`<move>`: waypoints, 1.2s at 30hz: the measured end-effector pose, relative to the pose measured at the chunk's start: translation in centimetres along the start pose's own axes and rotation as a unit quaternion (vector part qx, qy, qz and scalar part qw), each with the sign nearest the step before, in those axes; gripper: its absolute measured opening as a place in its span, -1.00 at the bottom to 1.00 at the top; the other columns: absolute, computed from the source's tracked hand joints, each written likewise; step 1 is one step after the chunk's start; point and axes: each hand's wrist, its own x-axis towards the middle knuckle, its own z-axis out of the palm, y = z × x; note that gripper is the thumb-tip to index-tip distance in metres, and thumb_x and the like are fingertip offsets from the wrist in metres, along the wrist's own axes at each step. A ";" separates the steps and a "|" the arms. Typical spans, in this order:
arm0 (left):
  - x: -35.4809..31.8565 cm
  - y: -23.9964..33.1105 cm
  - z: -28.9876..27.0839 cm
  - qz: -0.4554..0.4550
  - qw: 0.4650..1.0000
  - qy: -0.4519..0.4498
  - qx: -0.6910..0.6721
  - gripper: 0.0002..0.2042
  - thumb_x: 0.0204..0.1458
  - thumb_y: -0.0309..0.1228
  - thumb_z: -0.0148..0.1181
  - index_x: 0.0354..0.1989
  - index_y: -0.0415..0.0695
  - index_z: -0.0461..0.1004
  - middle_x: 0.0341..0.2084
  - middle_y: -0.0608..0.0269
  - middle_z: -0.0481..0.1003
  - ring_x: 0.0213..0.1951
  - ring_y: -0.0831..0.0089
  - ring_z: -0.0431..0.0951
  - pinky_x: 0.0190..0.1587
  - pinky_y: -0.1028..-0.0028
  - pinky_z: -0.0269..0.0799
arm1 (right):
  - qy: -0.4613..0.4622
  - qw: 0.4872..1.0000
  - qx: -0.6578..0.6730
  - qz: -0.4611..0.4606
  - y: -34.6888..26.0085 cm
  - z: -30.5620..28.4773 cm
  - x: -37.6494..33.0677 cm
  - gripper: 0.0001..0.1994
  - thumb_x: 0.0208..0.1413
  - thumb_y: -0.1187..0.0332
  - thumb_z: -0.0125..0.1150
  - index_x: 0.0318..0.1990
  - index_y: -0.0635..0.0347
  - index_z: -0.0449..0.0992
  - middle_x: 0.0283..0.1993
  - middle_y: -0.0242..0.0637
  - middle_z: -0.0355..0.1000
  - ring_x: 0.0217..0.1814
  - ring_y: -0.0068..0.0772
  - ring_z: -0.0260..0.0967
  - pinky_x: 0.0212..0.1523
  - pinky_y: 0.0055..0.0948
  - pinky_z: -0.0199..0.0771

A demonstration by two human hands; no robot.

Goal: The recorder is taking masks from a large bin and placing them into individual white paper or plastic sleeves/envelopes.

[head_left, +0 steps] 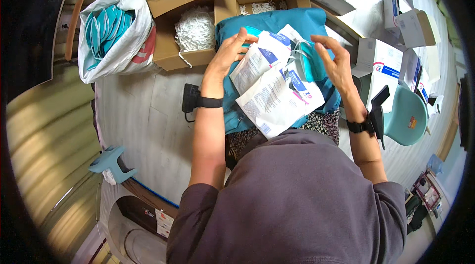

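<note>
Several wht pkts [269,99] btwn L fingers [241,36] & R fingers [328,43], both loosely spread, hold unclear.

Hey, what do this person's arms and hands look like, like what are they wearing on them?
Both the left hand and the right hand are gloveless, with forearms bare below short, dark greyish sleeves. Each wrist has a black strap: the left strap bears a black box with a thin dark cable, the right strap flat, angular black panels.
</note>
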 end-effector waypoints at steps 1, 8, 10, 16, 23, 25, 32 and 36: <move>-0.6 0.1 -0.5 -0.004 1.000 -0.018 0.016 -0.30 0.13 0.23 0.03 0.12 -0.21 0.41 0.02 0.06 0.45 0.02 0.36 0.47 0.03 0.51 0.36 | -0.019 1.000 0.015 0.007 -0.2 -0.3 -0.7 -0.72 0.18 0.28 0.20 -0.01 0.19 0.56 -0.10 -0.15 0.55 -0.02 -0.23 0.46 0.06 -0.34 0.37; -4.5 -1.3 0.3 -0.013 0.995 -0.101 0.009 -0.26 -0.14 -0.42 0.50 0.25 -0.22 0.26 0.08 0.04 0.42 0.05 0.40 0.48 0.10 0.41 0.39 | -0.125 0.991 -0.033 -0.042 -1.0 -0.8 -3.5 -0.40 0.00 0.23 0.36 0.20 0.21 0.35 0.16 -0.03 0.36 0.24 -0.03 0.25 0.26 -0.20 0.21; -4.7 -2.4 0.8 -0.011 0.994 -0.102 0.027 -0.40 -0.12 -0.46 0.47 0.15 -0.28 0.38 -0.08 0.20 0.52 -0.07 0.48 0.53 0.01 0.46 0.43 | -0.111 0.991 -0.054 -0.056 -1.1 -0.5 -3.4 -0.44 0.01 0.29 0.36 0.18 0.22 0.37 0.12 -0.04 0.39 0.21 -0.01 0.28 0.23 -0.18 0.24; -6.4 -0.8 0.2 0.122 0.982 0.005 0.142 -0.69 -0.10 -0.44 0.45 -0.18 -0.31 0.59 -0.18 0.31 0.51 -0.14 0.53 0.49 -0.08 0.50 0.41 | -0.105 0.994 -0.025 0.003 -0.1 -0.4 -2.4 -0.57 0.12 0.40 0.25 0.16 0.19 0.39 0.02 -0.05 0.44 0.06 -0.13 0.42 0.03 -0.24 0.42; -7.6 -1.0 -0.8 -0.077 0.997 -0.021 -0.020 -0.66 0.15 -0.36 0.21 -0.03 -0.40 0.49 -0.19 0.11 0.58 -0.17 0.49 0.57 -0.11 0.49 0.45 | -0.123 0.992 0.016 -0.031 -2.4 -1.4 -2.3 -0.58 0.22 0.29 0.14 0.20 0.24 0.36 0.10 -0.06 0.41 0.13 -0.12 0.40 0.14 -0.22 0.35; -7.5 -1.6 -0.9 -0.157 0.986 -0.023 -0.045 -0.65 0.14 -0.35 0.22 -0.01 -0.38 0.49 -0.16 0.11 0.57 -0.14 0.46 0.56 -0.08 0.48 0.45 | -0.092 0.992 0.031 -0.084 -3.7 -1.7 -2.4 -0.52 0.19 0.22 0.18 0.20 0.27 0.36 0.13 -0.04 0.40 0.16 -0.08 0.38 0.18 -0.21 0.31; -6.9 -3.6 -1.7 -0.195 0.972 -0.044 -0.121 -0.60 0.13 -0.31 0.24 0.05 -0.35 0.47 -0.05 0.09 0.54 -0.05 0.39 0.55 0.00 0.42 0.45 | -0.258 0.903 -0.096 -0.330 -10.9 -2.1 -3.9 -0.30 -0.04 -0.04 0.30 0.21 0.17 0.36 0.30 -0.13 0.28 0.31 -0.05 0.25 0.33 -0.07 0.12; -6.5 -3.2 -2.0 -0.205 0.964 -0.059 -0.161 -0.59 0.12 -0.31 0.25 0.04 -0.36 0.44 -0.11 0.12 0.56 -0.10 0.39 0.58 -0.05 0.41 0.52 | -0.312 0.861 -0.193 -0.353 -8.2 0.2 -4.8 -0.53 0.05 0.36 0.15 0.18 0.14 0.41 0.27 -0.21 0.33 0.31 -0.07 0.26 0.38 -0.02 0.08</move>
